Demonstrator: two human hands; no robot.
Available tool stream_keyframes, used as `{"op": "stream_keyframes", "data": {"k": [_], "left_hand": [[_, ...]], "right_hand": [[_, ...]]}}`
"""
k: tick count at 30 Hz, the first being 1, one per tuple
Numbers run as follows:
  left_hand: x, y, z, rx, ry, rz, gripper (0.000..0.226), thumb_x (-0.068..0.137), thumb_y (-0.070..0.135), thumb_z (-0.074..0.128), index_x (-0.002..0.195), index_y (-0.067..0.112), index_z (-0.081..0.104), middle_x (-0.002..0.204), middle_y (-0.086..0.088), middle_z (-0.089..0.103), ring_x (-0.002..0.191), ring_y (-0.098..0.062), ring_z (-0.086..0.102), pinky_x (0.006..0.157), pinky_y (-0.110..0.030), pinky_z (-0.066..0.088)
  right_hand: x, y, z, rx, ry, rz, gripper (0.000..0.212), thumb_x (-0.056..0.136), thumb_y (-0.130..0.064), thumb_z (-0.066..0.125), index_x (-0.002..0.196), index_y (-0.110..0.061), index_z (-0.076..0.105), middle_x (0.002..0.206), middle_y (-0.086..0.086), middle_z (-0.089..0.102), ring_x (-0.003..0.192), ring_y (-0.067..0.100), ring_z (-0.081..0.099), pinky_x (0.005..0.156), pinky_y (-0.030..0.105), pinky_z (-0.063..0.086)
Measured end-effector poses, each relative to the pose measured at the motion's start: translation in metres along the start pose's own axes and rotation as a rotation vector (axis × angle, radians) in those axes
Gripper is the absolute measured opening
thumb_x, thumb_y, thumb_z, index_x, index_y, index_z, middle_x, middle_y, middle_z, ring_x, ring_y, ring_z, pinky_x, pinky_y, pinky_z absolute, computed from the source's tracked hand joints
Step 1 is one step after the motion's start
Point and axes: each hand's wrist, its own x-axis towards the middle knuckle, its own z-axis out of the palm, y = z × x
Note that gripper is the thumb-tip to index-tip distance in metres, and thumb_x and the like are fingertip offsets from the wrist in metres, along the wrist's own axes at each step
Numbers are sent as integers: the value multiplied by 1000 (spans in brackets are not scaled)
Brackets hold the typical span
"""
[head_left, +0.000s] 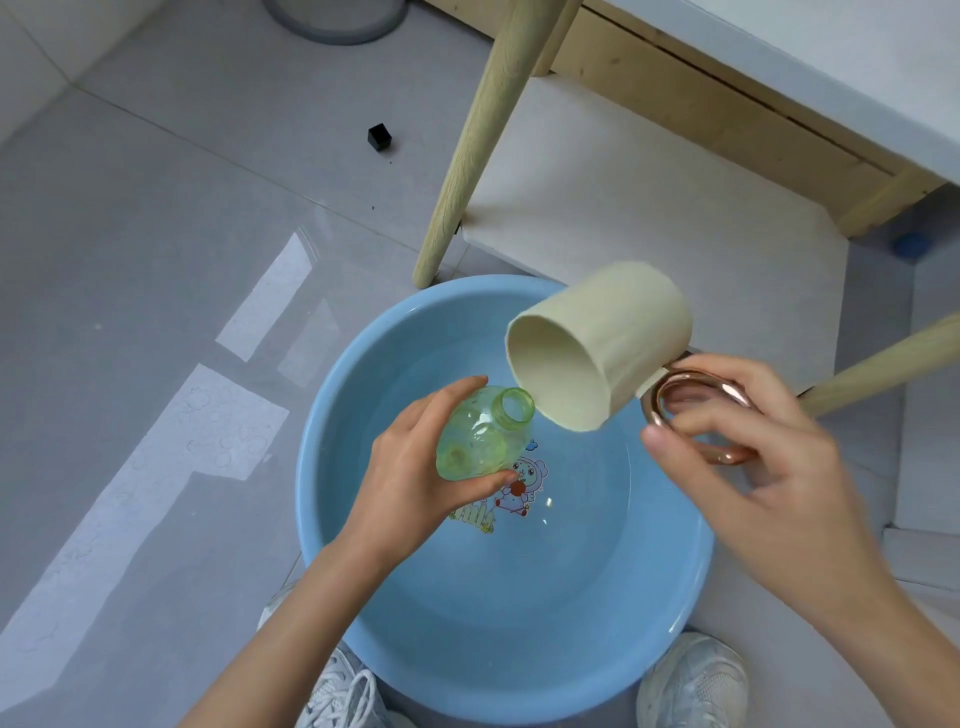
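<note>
My left hand (410, 467) wraps the light, squashy bottle (478, 436) at its belly. My right hand (753, 457) pinches the stiff mug (608, 332) by its ring handle (691, 387), rim beside the bottle's mouth. Both are probably wet and slippery.

I am working in what is looking like a home, over a grey tiled floor (156, 208). Under my left hand (410, 467) and right hand (769, 457) a blue washbasin (519, 623) with a cartoon print is sitting, and beyond them a pale wooden furniture leg (470, 156) is standing.
</note>
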Motion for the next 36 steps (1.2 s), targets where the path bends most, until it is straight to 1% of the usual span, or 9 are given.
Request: {"op": "stream_keyframes", "data": {"k": [7,9,12,15,17,22,26,30,36], "left_hand": [[-2,-7,-6,-133,58,-42,72,63,55,77,126,37,47,123,17,57,118,-9,53,98,-26,42],[-4,-9,-7,-150,56,-57,71,62,53,78,124,36,47,121,14,58,117,-11,54,100,-27,41],[-8,-14,-9,-198,51,-91,70,62,50,79,122,33,46,120,11,58,115,-15,55,99,-31,43],[-12,-18,-12,-211,51,-142,67,61,51,77,117,44,42,118,16,56,110,-15,57,94,-30,45],[-16,-21,-15,-233,36,-176,69,61,52,75,120,41,41,118,19,56,112,-13,56,95,-30,46],[-25,-26,-15,-282,-24,-232,73,64,53,72,125,37,34,117,21,58,113,-10,57,92,-27,47],[-29,-26,-12,-299,-16,-287,73,64,55,69,123,36,30,110,27,58,109,-6,59,83,-17,48],[-31,-29,-9,-286,6,-318,71,61,56,69,120,32,39,107,27,60,102,-2,61,86,-26,48],[-30,-29,-7,-238,38,-346,61,57,59,68,108,33,46,102,29,60,95,1,61,80,-20,46]], "right_hand": [[9,46,16,429,-1,582,63,49,-79,71,66,-18,72,73,-3,68,84,6,67,95,33,49],[8,59,28,507,-6,663,60,49,-76,74,61,-17,71,73,-3,68,86,9,67,92,30,51],[4,75,48,475,1,754,35,80,-44,69,60,-14,67,72,1,65,85,18,63,94,36,52],[0,89,67,262,-46,736,35,89,-33,64,59,-16,66,70,13,60,78,29,62,77,27,47],[-1,94,78,160,-63,674,35,90,-29,64,63,-7,66,74,17,59,67,16,56,62,17,38],[-6,111,102,39,-31,490,21,86,-19,70,66,-23,64,97,0,53,80,-9,57,78,2,40],[-10,124,113,-57,4,355,20,84,-16,72,70,-5,63,103,0,48,85,0,58,83,7,44],[-11,129,120,-159,-30,292,24,84,-18,72,67,-6,60,106,7,51,93,22,59,83,28,46],[-12,131,129,-202,-72,292,26,84,-18,72,65,-6,58,110,15,54,92,31,59,83,30,42]]}}
